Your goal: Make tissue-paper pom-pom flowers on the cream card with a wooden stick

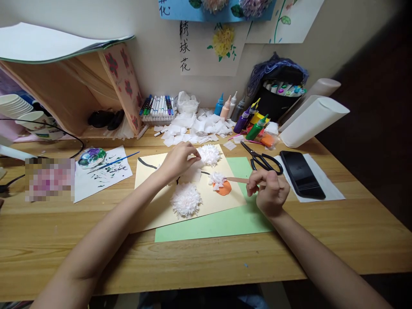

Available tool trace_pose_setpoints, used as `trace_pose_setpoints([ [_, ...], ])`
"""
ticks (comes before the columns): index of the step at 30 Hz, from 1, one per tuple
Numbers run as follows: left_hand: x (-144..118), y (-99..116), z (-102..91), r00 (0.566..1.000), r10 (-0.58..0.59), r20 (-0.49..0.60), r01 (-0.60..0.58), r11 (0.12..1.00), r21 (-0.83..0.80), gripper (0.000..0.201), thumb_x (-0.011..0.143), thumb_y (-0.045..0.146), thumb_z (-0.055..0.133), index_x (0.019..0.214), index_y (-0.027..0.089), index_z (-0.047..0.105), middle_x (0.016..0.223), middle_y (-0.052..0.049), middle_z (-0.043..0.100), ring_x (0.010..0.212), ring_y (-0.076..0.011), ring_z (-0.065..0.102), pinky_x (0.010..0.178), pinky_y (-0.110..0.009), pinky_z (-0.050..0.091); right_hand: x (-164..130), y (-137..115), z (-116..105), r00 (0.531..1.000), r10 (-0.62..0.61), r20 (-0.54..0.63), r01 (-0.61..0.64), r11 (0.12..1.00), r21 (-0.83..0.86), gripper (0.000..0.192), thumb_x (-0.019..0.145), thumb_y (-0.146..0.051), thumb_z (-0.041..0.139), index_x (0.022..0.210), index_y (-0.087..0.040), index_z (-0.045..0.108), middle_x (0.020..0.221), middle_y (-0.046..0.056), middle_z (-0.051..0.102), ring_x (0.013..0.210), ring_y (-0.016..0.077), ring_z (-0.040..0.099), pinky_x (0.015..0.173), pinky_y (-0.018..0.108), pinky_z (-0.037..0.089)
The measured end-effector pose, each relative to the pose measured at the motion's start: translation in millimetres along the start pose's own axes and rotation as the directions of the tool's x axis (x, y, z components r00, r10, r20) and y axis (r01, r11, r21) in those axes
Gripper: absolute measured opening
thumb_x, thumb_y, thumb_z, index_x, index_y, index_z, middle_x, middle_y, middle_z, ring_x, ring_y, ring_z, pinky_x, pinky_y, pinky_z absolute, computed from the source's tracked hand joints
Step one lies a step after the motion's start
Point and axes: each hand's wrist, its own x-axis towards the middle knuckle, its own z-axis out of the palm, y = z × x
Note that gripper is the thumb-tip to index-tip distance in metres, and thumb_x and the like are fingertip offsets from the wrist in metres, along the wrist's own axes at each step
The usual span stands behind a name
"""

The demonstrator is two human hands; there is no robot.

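My right hand (272,191) is closed round a thin flat wooden stick (237,180). The stick's tip touches a small tuft of white tissue paper (217,179) on an orange clay disc (224,188). My left hand (180,159) has its fingertips pinched on a thin white tissue piece (193,172), above the cream paper sheet (148,214). Two full, ruffled white paper flowers lie on that sheet: one flower (209,155) beside my left fingertips, another flower (186,200) nearer to me. Dark painted branch lines (146,163) run partly beneath my left hand.
Green paper (206,225) lies under the cream sheet. Black scissors (262,159) and a phone (301,174) are at right. Tissue scraps (196,126), paint bottles (257,128) and markers (159,107) line the back. A paintbrush (119,161) rests on paint-marked paper (106,182) at left.
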Motion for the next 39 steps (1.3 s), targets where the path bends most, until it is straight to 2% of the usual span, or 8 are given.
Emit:
trace_pose_setpoints([
  [6,0,15,-21.6,0.996,-0.01,-0.085,-0.006,0.981,-0.194,0.015,0.084,0.027,0.059,0.084,0.018,0.071,0.088,-0.005,0.069,0.079,-0.0152,0.059,0.074,-0.028,0.043,0,1,1,1.0,0.014,-0.01,-0.014,1.0,0.01,0.056,0.094,-0.044,0.035,0.047,-0.019,0.052,0.039,0.0,0.05,0.036,0.0097,0.042,0.037,0.027,0.028],
  [14,-4,26,-31.4,0.964,-0.03,0.263,0.155,0.87,-0.468,0.021,0.081,0.032,0.061,0.087,0.015,0.072,0.082,-0.005,0.072,0.074,-0.0133,0.062,0.067,-0.025,0.045,0,1,1,1.0,0.013,0.003,-0.013,1.0,0.006,0.056,0.093,-0.045,0.036,0.047,-0.019,0.052,0.04,0.0,0.05,0.037,0.0097,0.042,0.038,0.027,0.029],
  [25,-4,20,-20.3,0.888,-0.008,0.461,0.229,0.876,-0.425,0.019,0.078,0.031,0.061,0.085,0.015,0.07,0.086,-0.004,0.072,0.077,-0.0145,0.063,0.066,-0.025,0.045,-1,-1,0,0.995,-0.064,0.08,0.065,0.998,-0.007,0.054,0.095,-0.041,0.033,0.049,-0.019,0.052,0.043,0.001,0.052,0.04,0.0099,0.043,0.04,0.026,0.03],
  [27,-3,17,-18.2,0.911,-0.04,0.411,0.195,0.919,-0.342,0.02,0.079,0.031,0.059,0.085,0.015,0.07,0.086,-0.005,0.072,0.078,-0.0156,0.063,0.069,-0.026,0.045,-1,0,0,0.991,-0.077,0.107,0.081,0.996,-0.025,0.054,0.095,-0.041,0.032,0.05,-0.019,0.052,0.043,0.001,0.052,0.041,0.0104,0.043,0.042,0.026,0.032],
  [30,-2,8,-14.1,0.976,-0.083,0.201,0.099,0.992,-0.073,0.021,0.08,0.03,0.057,0.082,0.016,0.072,0.089,-0.008,0.07,0.082,-0.02,0.061,0.072,-0.032,0.044,-2,0,-1,0.987,-0.077,0.138,0.084,0.995,-0.049,0.054,0.095,-0.041,0.031,0.051,-0.019,0.052,0.043,0.001,0.052,0.042,0.0109,0.044,0.043,0.027,0.033],
  [33,-1,1,-12.9,0.999,-0.01,0.031,0.005,0.99,0.138,0.019,0.081,0.027,0.056,0.079,0.017,0.072,0.095,-0.009,0.069,0.089,-0.0237,0.058,0.077,-0.035,0.042,-2,0,-1,0.988,-0.061,0.139,0.071,0.995,-0.068,0.055,0.095,-0.043,0.03,0.05,-0.02,0.051,0.043,0.001,0.051,0.042,0.0115,0.043,0.044,0.028,0.033],
  [36,1,3,-17.9,0.997,0.053,-0.061,-0.042,0.985,0.167,0.017,0.081,0.026,0.056,0.079,0.018,0.072,0.097,-0.008,0.068,0.091,-0.0235,0.057,0.082,-0.037,0.041,-2,0,-1,0.989,-0.05,0.136,0.062,0.995,-0.083,0.056,0.095,-0.045,0.029,0.049,-0.02,0.051,0.042,0.001,0.051,0.042,0.0119,0.043,0.044,0.028,0.034],
  [39,2,10,-25.3,0.996,-0.012,-0.092,0.015,1.0,0.026,0.018,0.08,0.03,0.058,0.079,0.018,0.071,0.088,-0.006,0.069,0.083,-0.0197,0.058,0.077,-0.033,0.042,-2,0,-1,0.989,-0.067,0.134,0.077,0.995,-0.067,0.056,0.095,-0.044,0.03,0.049,-0.02,0.051,0.042,0.001,0.051,0.041,0.0115,0.043,0.043,0.028,0.033],
])
